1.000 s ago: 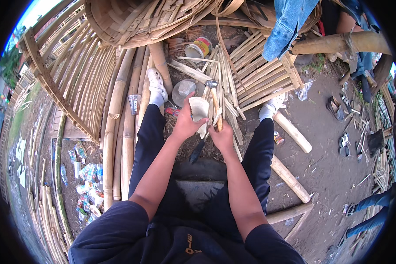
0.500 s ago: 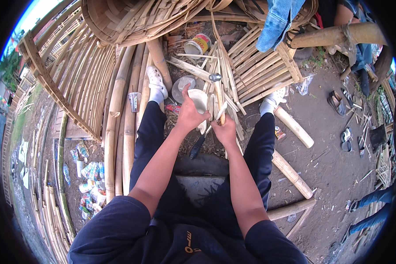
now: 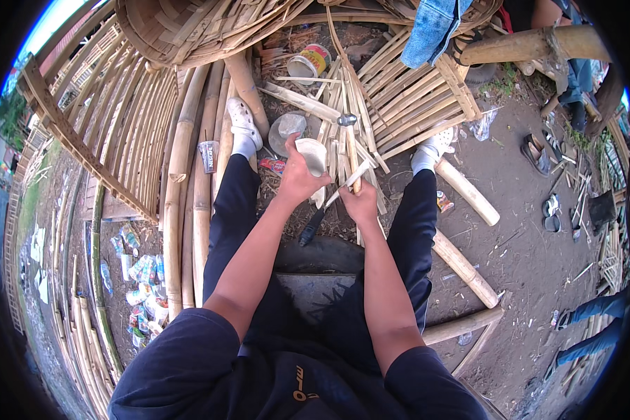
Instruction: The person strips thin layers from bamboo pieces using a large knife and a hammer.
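In front of my knees, my left hand [image 3: 301,176] is closed round a pale, hollow, cup-shaped piece [image 3: 313,155], its opening facing up. My right hand [image 3: 359,203] grips the lower end of a wooden handle, which lines up with a rounded metal head [image 3: 346,120], like a hammer. Across the right fingertips slants a pale, blade-like strip [image 3: 353,175]. A dark handle [image 3: 311,227] lies in line with it, down to the left; whether the two are joined I cannot tell. Split bamboo strips [image 3: 336,140] lie behind both hands.
A slatted bamboo frame [image 3: 112,112] stands left, beside long bamboo poles [image 3: 182,154]. Ahead are a woven basket [image 3: 189,35], a tin can [image 3: 308,63] and a slatted bamboo panel [image 3: 420,91]. Cut bamboo pieces [image 3: 465,269] and sandals [image 3: 535,161] lie right. A plastic cup [image 3: 208,155] rests left.
The pale strip has tilted further to the right, and the dark handle has swung slightly left. The metal head has shifted a little right. My left hand keeps its hold on the cup-shaped piece.
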Action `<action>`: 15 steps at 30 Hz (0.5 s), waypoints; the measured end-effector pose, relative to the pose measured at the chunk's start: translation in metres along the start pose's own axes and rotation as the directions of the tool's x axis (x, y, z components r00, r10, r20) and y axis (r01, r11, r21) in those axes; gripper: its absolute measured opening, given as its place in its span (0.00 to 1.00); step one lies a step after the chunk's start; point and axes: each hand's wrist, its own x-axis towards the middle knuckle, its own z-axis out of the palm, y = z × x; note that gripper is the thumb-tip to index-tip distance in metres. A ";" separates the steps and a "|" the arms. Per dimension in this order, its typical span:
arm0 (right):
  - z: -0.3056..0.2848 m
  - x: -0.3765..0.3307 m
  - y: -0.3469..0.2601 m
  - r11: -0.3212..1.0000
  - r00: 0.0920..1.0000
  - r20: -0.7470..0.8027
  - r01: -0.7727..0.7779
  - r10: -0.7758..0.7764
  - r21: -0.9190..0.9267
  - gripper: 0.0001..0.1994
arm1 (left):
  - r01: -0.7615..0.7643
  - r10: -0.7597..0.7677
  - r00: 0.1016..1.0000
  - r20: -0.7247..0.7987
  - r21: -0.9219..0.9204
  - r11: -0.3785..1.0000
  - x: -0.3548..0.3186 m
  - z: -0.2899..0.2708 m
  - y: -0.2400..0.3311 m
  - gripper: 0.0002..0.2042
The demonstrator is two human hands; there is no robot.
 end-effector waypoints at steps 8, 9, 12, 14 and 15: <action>-0.026 0.006 0.016 0.998 0.998 -0.043 -0.049 0.047 -0.035 0.09 | 0.047 -0.048 0.999 -0.001 -0.004 0.999 0.007 0.006 0.011 0.49; -0.036 0.007 0.022 0.995 0.997 -0.058 -0.060 0.055 -0.075 0.09 | 0.125 -0.118 0.975 -0.190 0.025 0.992 0.009 0.000 -0.014 0.49; -0.056 0.007 0.026 0.989 0.984 -0.132 -0.132 0.122 -0.067 0.07 | 0.147 -0.114 0.942 -0.315 0.083 0.986 0.018 -0.060 -0.084 0.53; -0.076 0.003 0.038 0.976 0.956 -0.198 -0.216 0.217 0.028 0.03 | 0.229 -0.214 0.946 -0.244 0.035 0.973 0.017 -0.058 -0.069 0.53; -0.079 0.005 0.035 0.956 0.937 -0.192 -0.277 0.291 0.099 0.03 | 0.270 -0.263 0.943 -0.203 0.007 0.963 0.013 -0.060 -0.066 0.53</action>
